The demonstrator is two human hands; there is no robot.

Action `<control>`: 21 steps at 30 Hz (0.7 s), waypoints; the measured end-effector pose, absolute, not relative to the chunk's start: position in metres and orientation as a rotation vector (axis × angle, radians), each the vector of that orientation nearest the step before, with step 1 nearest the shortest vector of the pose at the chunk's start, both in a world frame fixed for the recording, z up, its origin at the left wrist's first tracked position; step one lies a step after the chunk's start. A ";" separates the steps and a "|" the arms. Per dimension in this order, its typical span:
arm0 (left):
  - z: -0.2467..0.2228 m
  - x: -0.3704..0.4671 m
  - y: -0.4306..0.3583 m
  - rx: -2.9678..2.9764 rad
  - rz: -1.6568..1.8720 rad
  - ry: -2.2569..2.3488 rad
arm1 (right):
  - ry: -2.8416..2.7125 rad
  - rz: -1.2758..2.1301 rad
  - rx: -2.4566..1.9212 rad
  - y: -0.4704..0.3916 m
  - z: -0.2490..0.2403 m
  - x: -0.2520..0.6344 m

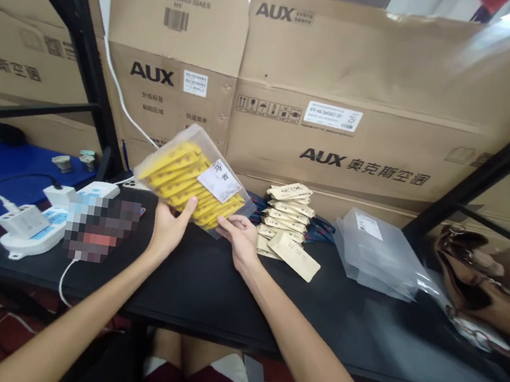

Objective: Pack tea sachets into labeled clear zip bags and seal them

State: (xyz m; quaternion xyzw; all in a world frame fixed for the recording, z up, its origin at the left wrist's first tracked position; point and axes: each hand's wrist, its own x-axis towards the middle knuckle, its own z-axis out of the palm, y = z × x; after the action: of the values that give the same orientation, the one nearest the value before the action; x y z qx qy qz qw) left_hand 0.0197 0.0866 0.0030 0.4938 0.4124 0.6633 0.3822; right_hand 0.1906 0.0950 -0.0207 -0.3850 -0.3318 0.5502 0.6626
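Note:
Between my two hands, above the black table, a clear plastic bag (174,172) is held up at a tilt. Several yellow packets show through it in a row, and a white label with handwriting is on its front. My left hand (172,223) grips the bag's lower left edge, thumb on the front. The lower right corner is pinched by my right hand (239,236). Just right of that hand stands a stack of cream paper packets (287,216), with one packet (295,258) lying loose in front. Dark blue packets (321,229) lie partly hidden behind the stack.
A pile of clear plastic bags (377,251) lies to the right, beside a brown bag (467,274). On the left are a white power strip (56,222) with plugs and cables, and a blurred-out object (100,228). Cardboard boxes (280,54) wall off the back between black shelf posts.

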 end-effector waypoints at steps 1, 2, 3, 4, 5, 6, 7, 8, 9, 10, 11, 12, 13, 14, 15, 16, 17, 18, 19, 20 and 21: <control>0.010 0.020 0.100 1.271 1.698 1.057 | -0.726 1.238 -0.865 0.095 -0.021 0.191; 0.017 0.020 0.113 1.291 1.673 1.056 | -0.702 1.234 -0.859 0.096 -0.022 0.191; 0.024 0.019 0.126 1.314 1.641 1.054 | -0.676 1.231 -0.855 0.096 -0.022 0.190; 0.031 0.018 0.138 1.345 1.595 1.048 | -0.651 1.231 -0.854 0.097 -0.023 0.190; 0.037 0.017 0.150 1.381 1.538 1.037 | -0.628 1.238 -0.855 0.097 -0.024 0.190; 0.043 0.015 0.161 1.418 1.479 1.025 | -0.606 1.249 -0.856 0.098 -0.025 0.190; 0.048 0.014 0.170 1.453 1.425 1.015 | -0.587 1.263 -0.855 0.098 -0.027 0.189; 0.053 0.013 0.179 1.483 1.385 1.009 | -0.570 1.280 -0.852 0.098 -0.028 0.189; 0.056 0.013 0.186 1.510 1.357 1.008 | -0.557 1.300 -0.844 0.099 -0.028 0.188; 0.060 0.013 0.193 1.533 1.344 1.014 | -0.548 1.320 -0.833 0.099 -0.029 0.188; 0.063 0.013 0.199 1.554 1.342 1.024 | -0.543 1.339 -0.820 0.099 -0.029 0.188; 0.066 0.014 0.204 1.577 1.345 1.035 | -0.541 1.360 -0.807 0.099 -0.029 0.187; 0.069 0.015 0.209 1.601 1.353 1.047 | -0.543 1.381 -0.796 0.099 -0.030 0.187; 0.072 0.016 0.214 1.627 1.360 1.057 | -0.547 1.404 -0.789 0.099 -0.030 0.187; 0.075 0.017 0.218 1.655 1.364 1.064 | -0.552 1.429 -0.786 0.100 -0.031 0.187; 0.079 0.017 0.221 1.685 1.364 1.071 | -0.560 1.457 -0.789 0.100 -0.031 0.187; 0.082 0.018 0.225 1.713 1.362 1.077 | -0.569 1.483 -0.796 0.101 -0.032 0.186; 0.086 0.017 0.229 1.739 1.358 1.083 | -0.581 1.507 -0.805 0.101 -0.033 0.186; 0.090 0.017 0.232 1.762 1.353 1.088 | -0.595 1.528 -0.816 0.101 -0.033 0.186; 0.094 0.016 0.236 1.780 1.350 1.091 | -0.612 1.547 -0.826 0.101 -0.034 0.186; 0.099 0.015 0.239 1.794 1.351 1.093 | -0.634 1.564 -0.835 0.101 -0.034 0.185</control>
State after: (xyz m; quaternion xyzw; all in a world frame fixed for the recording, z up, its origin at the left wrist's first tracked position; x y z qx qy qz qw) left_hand 0.0149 0.2391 0.0987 0.6814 0.4152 0.5130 0.3164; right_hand 0.1854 0.1009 -0.0340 -0.3584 -0.2720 0.6716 0.5886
